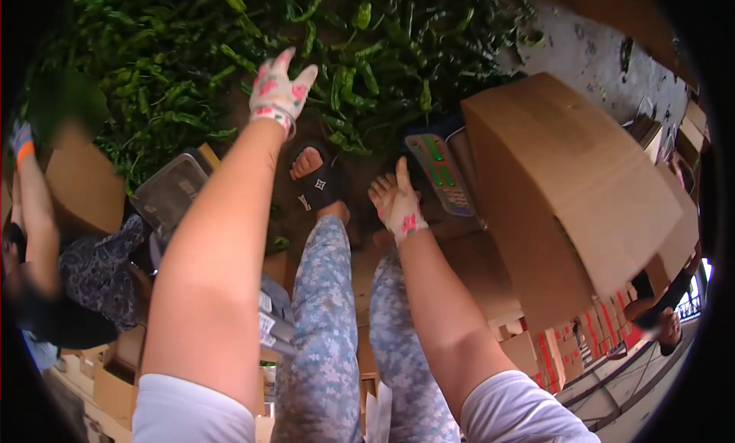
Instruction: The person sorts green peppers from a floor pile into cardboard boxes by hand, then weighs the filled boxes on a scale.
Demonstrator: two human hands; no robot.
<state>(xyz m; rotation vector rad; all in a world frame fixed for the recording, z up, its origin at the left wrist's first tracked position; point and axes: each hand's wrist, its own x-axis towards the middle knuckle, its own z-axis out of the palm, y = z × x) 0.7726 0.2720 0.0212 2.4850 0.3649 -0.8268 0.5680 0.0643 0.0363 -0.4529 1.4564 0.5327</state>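
My left hand [282, 89], in a white glove with a pink flower print, reaches over the near edge of a wide heap of green peppers [184, 68]. Its fingers are spread, with nothing visible between them. My right hand [396, 201], in a similar glove, is lower and to the right, its thumb and fingers apart and holding nothing. Just right of it stands a scale display [440, 174] with green lit digits, beside a large open cardboard box [566, 175]. Between my hands a foot in a black sandal [315, 179] rests on the floor.
At the left are a person with a gloved hand [23, 141], a cardboard box [84, 187] and a grey plastic container [172, 190]. Another person [668, 328] is at the lower right, near stacked boxes with red stripes [547, 359]. Grey floor [582, 57] shows at the upper right.
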